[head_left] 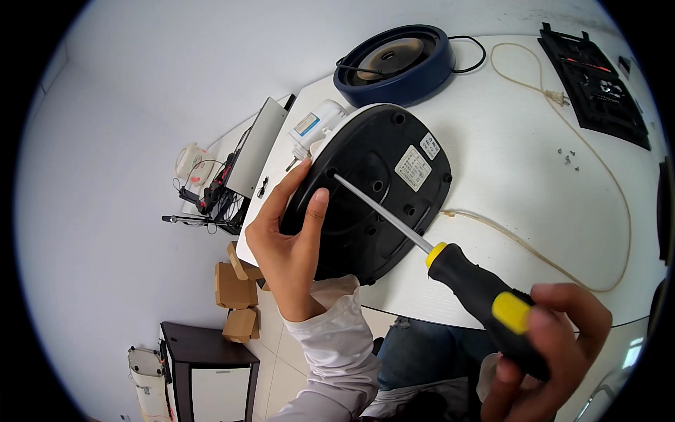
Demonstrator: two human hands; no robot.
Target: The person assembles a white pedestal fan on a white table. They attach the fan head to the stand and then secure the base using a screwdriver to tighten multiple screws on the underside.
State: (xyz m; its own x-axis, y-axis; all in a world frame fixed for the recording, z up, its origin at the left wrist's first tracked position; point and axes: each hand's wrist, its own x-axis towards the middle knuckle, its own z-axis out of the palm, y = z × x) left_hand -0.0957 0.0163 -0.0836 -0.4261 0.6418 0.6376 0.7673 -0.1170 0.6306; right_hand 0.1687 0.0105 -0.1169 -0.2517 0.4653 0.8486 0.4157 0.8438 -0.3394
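Observation:
My left hand [287, 228] grips the left edge of a white-bodied appliance [351, 218], tipped up so its black underside with several round holes and two labels shows. Closed round the black and yellow handle of a screwdriver [485, 302], my right hand [555, 352] is at the lower right. The long metal shaft reaches up to a hole near the appliance's left rim, just above my left thumb. Whether the tip sits inside that hole on a screw is too small to tell. A white cylinder [318, 123] with a blue-edged label lies behind the appliance.
Several small screws [568, 159] lie on the white table [506, 190] at right. A beige cord [622, 204] curves round them to a plug [557, 97]. A dark blue round heater base [397, 63] stands behind, an open black tool case [598, 88] at far right. Cardboard boxes [235, 285] stand at lower left.

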